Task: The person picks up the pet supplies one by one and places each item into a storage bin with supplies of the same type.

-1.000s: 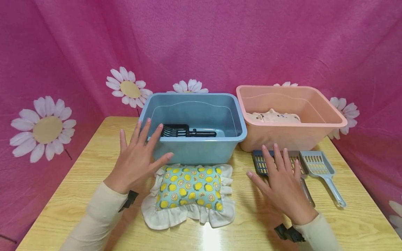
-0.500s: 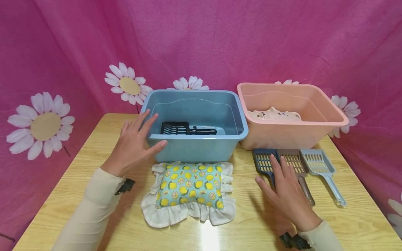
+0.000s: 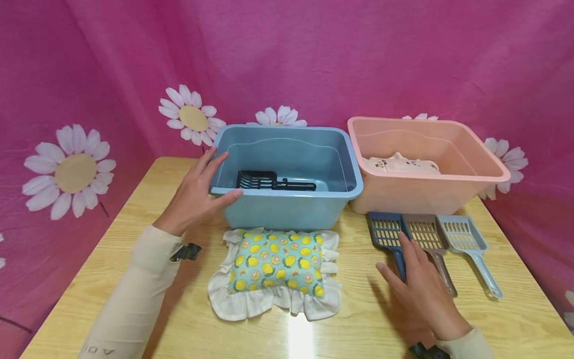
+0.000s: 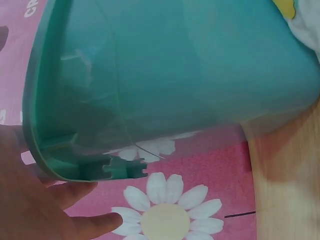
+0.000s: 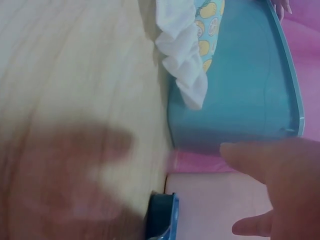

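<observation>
My left hand [image 3: 190,199] is at the left front corner of a blue plastic bin [image 3: 287,212], fingers extended at its rim and thumb along the front edge. A black slotted litter scoop [image 3: 257,180] lies inside that bin. My right hand [image 3: 421,291] hovers palm down with spread fingers, close over the handle of a dark blue litter scoop [image 3: 387,230], which also shows in the right wrist view [image 5: 162,220]. Beside it lie a brown litter scoop [image 3: 423,232] and a light blue one [image 3: 462,234].
A lemon-print cushion [image 3: 278,262] with white ruffles lies in front of the blue bin. To the right stands a pink bin [image 3: 403,197] holding a pale printed cloth item [image 3: 399,164]. A pink daisy curtain [image 3: 287,60] hangs behind the wooden table [image 3: 354,304].
My left hand has come in closer to the blue bin's corner, its fingers drawn nearer together. My right hand has drawn back and down toward the dark blue scoop's handle.
</observation>
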The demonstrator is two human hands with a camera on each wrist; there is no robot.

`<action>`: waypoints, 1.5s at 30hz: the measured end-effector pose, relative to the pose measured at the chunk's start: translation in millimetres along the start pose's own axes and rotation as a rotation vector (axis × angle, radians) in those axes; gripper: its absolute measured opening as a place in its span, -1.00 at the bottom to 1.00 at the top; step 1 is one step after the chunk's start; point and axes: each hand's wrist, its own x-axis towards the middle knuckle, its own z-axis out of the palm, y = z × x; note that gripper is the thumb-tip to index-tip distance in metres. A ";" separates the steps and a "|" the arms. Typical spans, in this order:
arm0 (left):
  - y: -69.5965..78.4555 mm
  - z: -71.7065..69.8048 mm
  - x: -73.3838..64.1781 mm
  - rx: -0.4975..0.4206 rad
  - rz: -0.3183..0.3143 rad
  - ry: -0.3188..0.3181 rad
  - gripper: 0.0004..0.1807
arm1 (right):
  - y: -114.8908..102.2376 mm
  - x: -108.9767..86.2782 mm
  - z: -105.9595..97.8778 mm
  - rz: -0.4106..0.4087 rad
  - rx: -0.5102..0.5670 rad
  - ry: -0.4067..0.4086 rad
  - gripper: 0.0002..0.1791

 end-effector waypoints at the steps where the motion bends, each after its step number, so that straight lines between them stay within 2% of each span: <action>1: -0.3 -0.3 1.1 -0.002 -0.011 -0.004 -0.02 | 1.1 -0.6 0.8 -0.005 -0.002 0.010 0.00; 4: -2.6 -1.1 4.2 -0.010 -0.047 -0.015 -0.01 | 3.4 -2.0 2.5 -0.009 -0.013 0.018 0.00; 8: -7.0 -3.1 7.6 -0.026 -0.086 -0.019 -0.01 | 5.0 -1.9 3.1 0.004 -0.017 -0.013 0.03; 15: -13.4 -6.4 7.9 -0.048 -0.135 -0.017 0.01 | 9.0 0.6 4.0 -0.012 -0.008 -0.034 0.04; 26: -17.4 4.6 8.1 -0.110 -0.222 -0.065 0.12 | 19.2 4.8 7.7 -0.006 -0.063 -0.050 0.00; 32: -16.6 5.8 6.4 -0.127 -0.223 -0.075 0.16 | 24.1 1.2 11.2 -0.062 -0.057 0.012 -0.07; 39: -16.7 9.4 9.3 -0.149 -0.183 -0.055 0.15 | 32.0 1.4 11.5 -0.044 -0.071 -0.007 -0.07; 45: -16.9 10.0 7.3 -0.209 -0.173 -0.043 0.12 | 34.5 4.4 11.6 -0.061 -0.073 -0.002 -0.19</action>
